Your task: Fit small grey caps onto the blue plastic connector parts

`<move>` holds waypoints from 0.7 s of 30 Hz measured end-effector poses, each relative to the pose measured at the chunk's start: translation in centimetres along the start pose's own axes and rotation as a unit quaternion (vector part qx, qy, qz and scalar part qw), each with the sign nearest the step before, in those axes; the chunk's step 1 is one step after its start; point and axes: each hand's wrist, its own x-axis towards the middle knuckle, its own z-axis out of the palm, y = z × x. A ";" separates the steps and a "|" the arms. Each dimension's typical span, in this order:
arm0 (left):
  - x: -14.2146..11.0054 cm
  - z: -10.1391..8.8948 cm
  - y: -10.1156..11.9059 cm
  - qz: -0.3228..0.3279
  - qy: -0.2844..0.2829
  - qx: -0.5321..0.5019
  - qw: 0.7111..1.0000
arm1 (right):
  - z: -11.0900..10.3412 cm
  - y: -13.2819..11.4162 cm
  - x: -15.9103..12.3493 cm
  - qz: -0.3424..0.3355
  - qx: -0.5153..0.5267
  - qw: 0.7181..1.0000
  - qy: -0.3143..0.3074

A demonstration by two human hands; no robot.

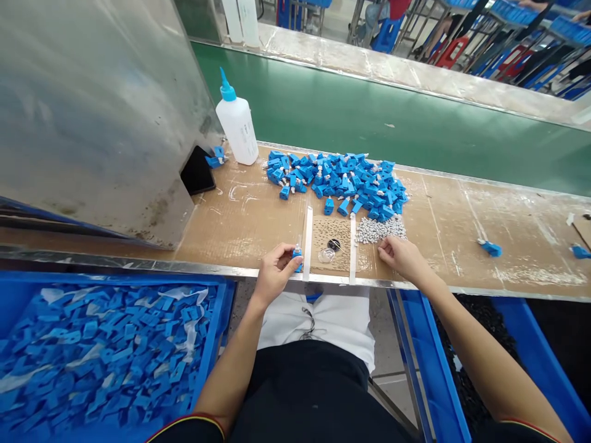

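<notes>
Blue plastic part (pixel 297 258) pinched in left hand (pixel 276 275)

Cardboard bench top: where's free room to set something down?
Bare cardboard lies between the steel housing and the blue parts heap, and right of the grey pellets up to the lone blue part. Crowded: the heap, pellets and between the white strips.

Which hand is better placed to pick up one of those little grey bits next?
Probably the right hand: its fingertips are right beside the grey pieces. The left hand is farther away and is holding a small blue part.
</notes>
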 end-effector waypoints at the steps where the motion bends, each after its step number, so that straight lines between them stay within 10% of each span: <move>1: 0.0 0.0 0.0 0.001 -0.003 -0.001 1.000 | 0.1 -0.3 -0.3 -0.011 0.001 1.000 -0.002; 21: -0.1 0.0 -0.3 0.014 -0.001 0.015 1.000 | 1.3 -3.6 -1.0 -0.097 0.067 0.993 -0.018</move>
